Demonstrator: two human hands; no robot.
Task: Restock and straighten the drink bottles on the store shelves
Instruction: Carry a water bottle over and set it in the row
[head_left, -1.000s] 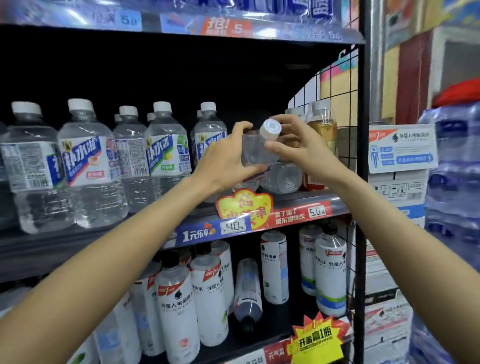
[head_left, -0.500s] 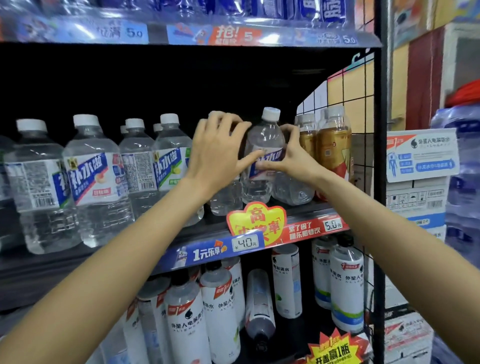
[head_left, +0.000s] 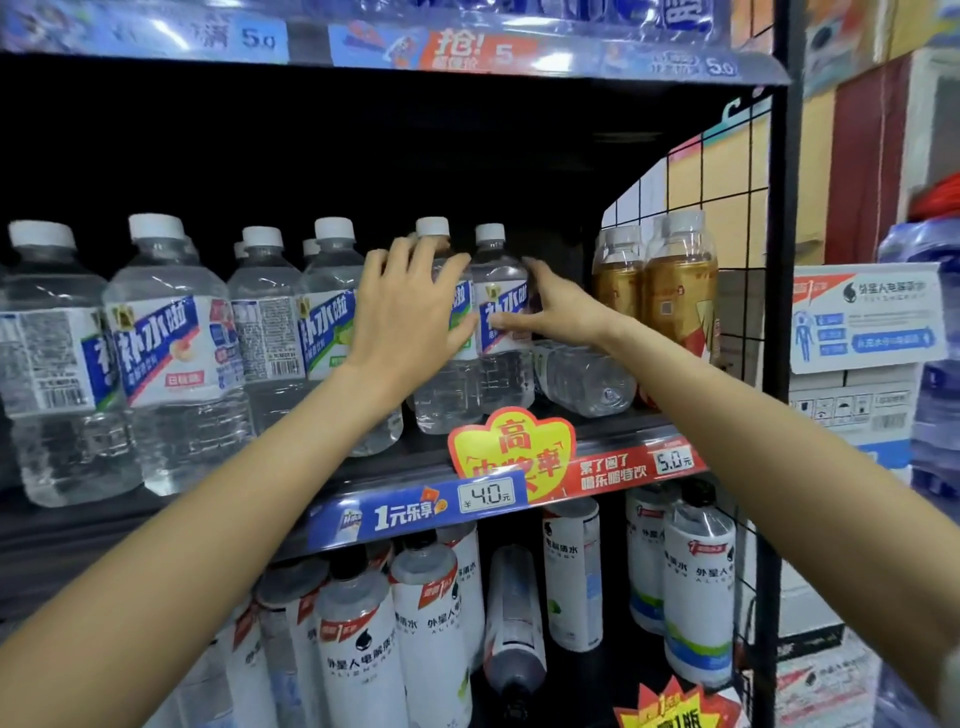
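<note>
Since half a second ago the clear plastic water bottle with white cap and blue label (head_left: 501, 317) has gone further back and now stands upright on the black shelf (head_left: 597, 428), touching its neighbour in the row, label forward. Right hand (head_left: 558, 306) curls round its right flank, thumb across the label (likely steadying and squaring it). Left hand (head_left: 408, 312) lies flat, fingers spread, against the adjacent clear bottle (head_left: 441, 384), probably bracing the row. Just right, another clear bottle lying on its side (head_left: 587, 376) needs standing; amber-drink bottles (head_left: 675, 291) stand beyond.
</note>
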